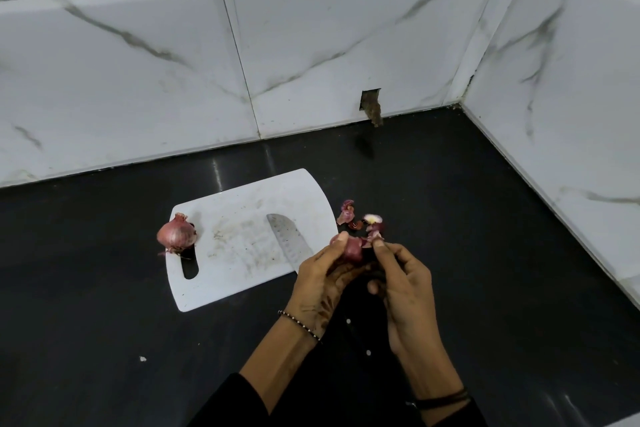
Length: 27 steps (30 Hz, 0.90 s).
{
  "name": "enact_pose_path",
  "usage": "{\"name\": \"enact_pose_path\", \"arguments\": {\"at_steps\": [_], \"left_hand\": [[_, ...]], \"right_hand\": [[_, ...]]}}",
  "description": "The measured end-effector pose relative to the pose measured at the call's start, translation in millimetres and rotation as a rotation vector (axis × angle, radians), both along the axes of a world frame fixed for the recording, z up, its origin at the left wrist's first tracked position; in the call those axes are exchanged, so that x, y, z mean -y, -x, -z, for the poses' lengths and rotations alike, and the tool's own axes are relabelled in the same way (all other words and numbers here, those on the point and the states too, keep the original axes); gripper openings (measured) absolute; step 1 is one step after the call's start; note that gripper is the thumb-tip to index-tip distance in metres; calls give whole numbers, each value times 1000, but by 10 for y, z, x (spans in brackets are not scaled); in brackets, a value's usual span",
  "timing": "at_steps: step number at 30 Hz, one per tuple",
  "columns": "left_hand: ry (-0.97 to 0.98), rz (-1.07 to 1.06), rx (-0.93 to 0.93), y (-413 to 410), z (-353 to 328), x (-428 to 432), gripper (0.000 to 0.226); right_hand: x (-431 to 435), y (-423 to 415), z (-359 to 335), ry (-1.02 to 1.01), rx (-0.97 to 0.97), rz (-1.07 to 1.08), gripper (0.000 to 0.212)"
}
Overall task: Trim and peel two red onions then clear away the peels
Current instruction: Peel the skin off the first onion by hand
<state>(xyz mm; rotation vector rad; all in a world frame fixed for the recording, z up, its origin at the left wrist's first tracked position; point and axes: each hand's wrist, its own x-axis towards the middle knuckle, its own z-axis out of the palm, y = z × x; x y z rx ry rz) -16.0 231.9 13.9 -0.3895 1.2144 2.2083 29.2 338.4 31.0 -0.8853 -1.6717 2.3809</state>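
While our left hand (322, 276) grips one onion (353, 250) and our right hand (405, 288) pinches its skin (368, 241), we seem mid-peel; next, pull that skin free.

Both arms wear black long sleeves (228, 402). The left wrist has a thin beaded bracelet (299, 322), the right a dark band (440, 399). The left hand (322, 274) bears brown drawn lines (323, 305).

Glossy white tiles with grey marble veining cover the back wall (145, 55) and the side wall (571, 107), which meet in a corner at the right. A small rough hole (370, 102) breaks the back wall just above the polished black countertop (104, 288), which reflects soft light
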Motion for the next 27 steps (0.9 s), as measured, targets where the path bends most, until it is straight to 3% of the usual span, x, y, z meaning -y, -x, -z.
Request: {"name": "enact_pose_path", "arguments": {"at_steps": [13,18,22,27], "left_hand": [[-52,-38,164,56,7,77,41],[-154,-95,293,66,8,99,53],[-102,-75,229,21,11,82,54],[-95,-84,174,-19,-20,60,38]], "right_hand": [[199,62,-75,482,-30,201,13],[146,108,-53,712,-29,323,15],[78,84,-72,564,3,265,14],[0,-25,-25,299,27,170,13]]}}
